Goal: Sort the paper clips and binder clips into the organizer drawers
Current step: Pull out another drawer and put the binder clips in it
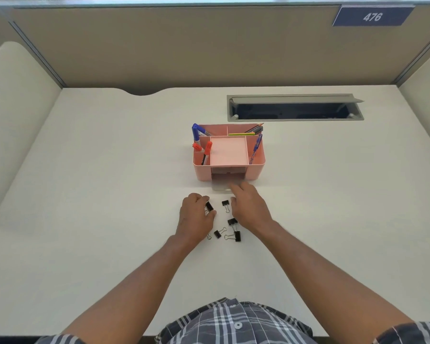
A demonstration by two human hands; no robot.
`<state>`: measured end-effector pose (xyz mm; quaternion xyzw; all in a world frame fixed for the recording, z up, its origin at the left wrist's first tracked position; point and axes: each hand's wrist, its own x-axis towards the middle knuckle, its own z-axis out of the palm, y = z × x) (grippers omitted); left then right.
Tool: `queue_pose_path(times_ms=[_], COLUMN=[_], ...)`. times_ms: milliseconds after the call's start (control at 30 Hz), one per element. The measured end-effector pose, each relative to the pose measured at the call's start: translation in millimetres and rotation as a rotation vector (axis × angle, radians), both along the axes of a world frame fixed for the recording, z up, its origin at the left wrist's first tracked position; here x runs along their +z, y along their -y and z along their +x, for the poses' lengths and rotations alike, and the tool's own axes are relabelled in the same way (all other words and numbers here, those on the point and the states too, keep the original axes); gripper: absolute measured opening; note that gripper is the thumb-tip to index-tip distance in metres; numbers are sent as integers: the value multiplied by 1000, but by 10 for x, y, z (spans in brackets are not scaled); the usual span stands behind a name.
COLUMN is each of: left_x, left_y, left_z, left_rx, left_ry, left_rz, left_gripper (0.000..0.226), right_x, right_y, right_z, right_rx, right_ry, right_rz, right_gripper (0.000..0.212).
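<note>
A pink desk organizer stands mid-desk, its clear lower drawer pulled out toward me. Several black binder clips lie on the desk in front of it: one between my hands, one, one and one closer to me. My left hand pinches a black binder clip between thumb and fingers. My right hand reaches forward, fingertips touching the drawer's front edge; whether it holds anything is hidden. A small silver paper clip peeks out by my left wrist.
Markers and pens stand in the organizer's top compartments. A grey cable hatch is open in the desk behind it. Beige partition walls enclose the desk on three sides.
</note>
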<state>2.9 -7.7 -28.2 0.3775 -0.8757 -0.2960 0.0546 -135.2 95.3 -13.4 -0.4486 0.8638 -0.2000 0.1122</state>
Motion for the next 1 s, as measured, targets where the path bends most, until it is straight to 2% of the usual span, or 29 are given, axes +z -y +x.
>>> queue_pose_path(times_ms=[200, 333, 400, 500, 633, 833, 1000], left_x=[-10, -18, -27, -23, -8, -30, -8], left_y=[-12, -12, -11, -11, -10, -25, -14], left_z=[29, 47, 60, 59, 66, 86, 76], left_rx=[-24, 3, -1, -13, -43, -100, -69], left_ry=[-9, -27, -29, -26, -25, 3, 7], left_rz=[-57, -57, -63, -61, -33, -116, -83], left_gripper=[32, 25, 25, 32, 41, 25, 22], right_x=[9, 75, 72, 43, -3, -32, -39], right_y=[-84, -102, -98, -36, 48, 66, 60], right_z=[93, 84, 100, 178, 270, 331, 347], right_rx=[-4, -123, -185, -188, -161, -149, -126], right_ry=[20, 42, 23, 41, -5, -26, -42], right_rz=[38, -37, -10, 116, 175, 181, 177], right_gripper=[46, 27, 20, 28, 34, 35, 28])
